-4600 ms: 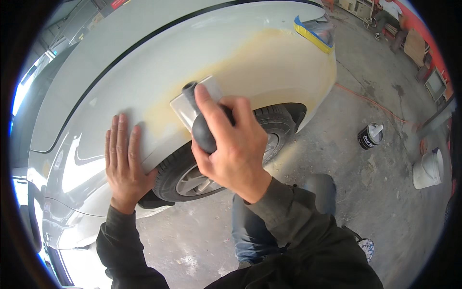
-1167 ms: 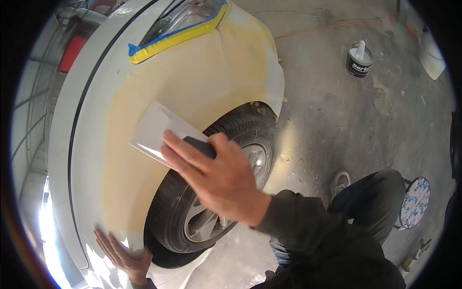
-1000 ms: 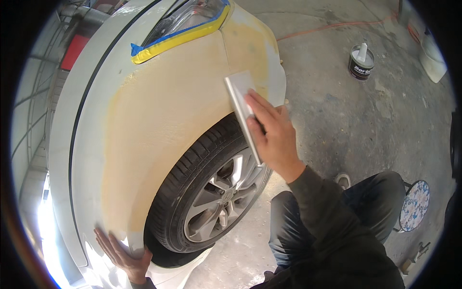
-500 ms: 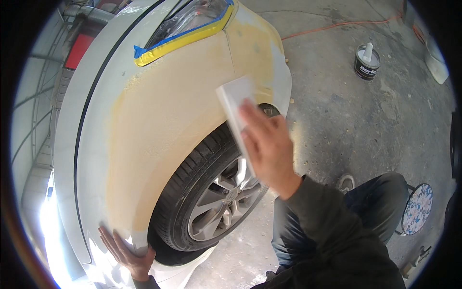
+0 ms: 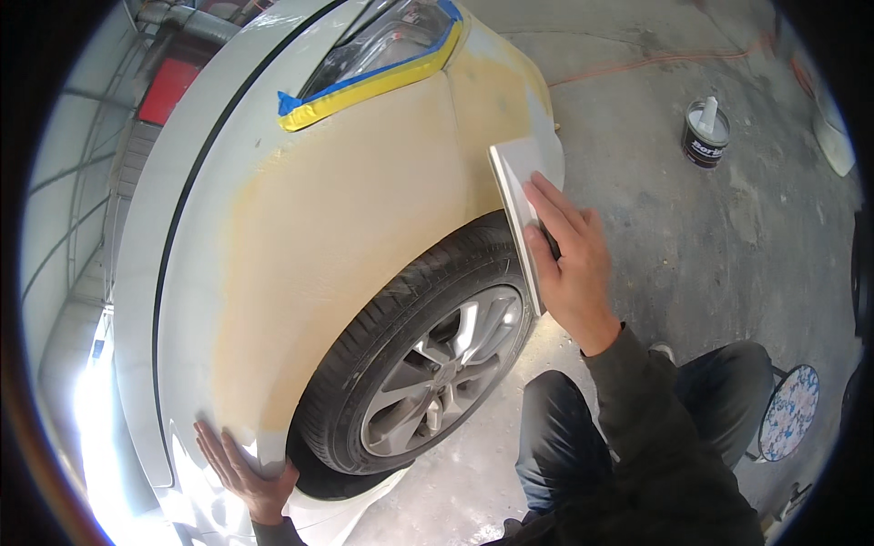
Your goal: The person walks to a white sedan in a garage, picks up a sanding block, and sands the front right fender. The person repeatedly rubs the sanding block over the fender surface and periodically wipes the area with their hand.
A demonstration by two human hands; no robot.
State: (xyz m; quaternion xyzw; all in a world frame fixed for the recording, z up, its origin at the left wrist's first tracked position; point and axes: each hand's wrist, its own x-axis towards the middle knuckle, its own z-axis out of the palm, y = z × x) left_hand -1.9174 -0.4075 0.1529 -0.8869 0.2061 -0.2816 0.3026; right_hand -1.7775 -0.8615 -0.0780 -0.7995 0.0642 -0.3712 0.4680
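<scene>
At the lower left, the left hand point(image 5: 244, 469) lies flat and open, fingers spread, on the glossy white lower edge of the car's fender point(image 5: 346, 218), just behind the wheel arch and holding nothing. To its right sits the black tyre with its silver alloy wheel point(image 5: 428, 364), and above it the broad yellowish sanded patch of filler point(image 5: 309, 246) runs up toward the blue and yellow masking tape point(image 5: 364, 86) edging the headlight. Farther right, the right hand point(image 5: 569, 264) grips a long, pale rectangular sanding block point(image 5: 517, 214), fingers laid along it. The block rests against the front corner of the arch, its long axis nearly upright, top end pointing up toward the fender's nose. The right hand alone is on it; the left is well apart.
</scene>
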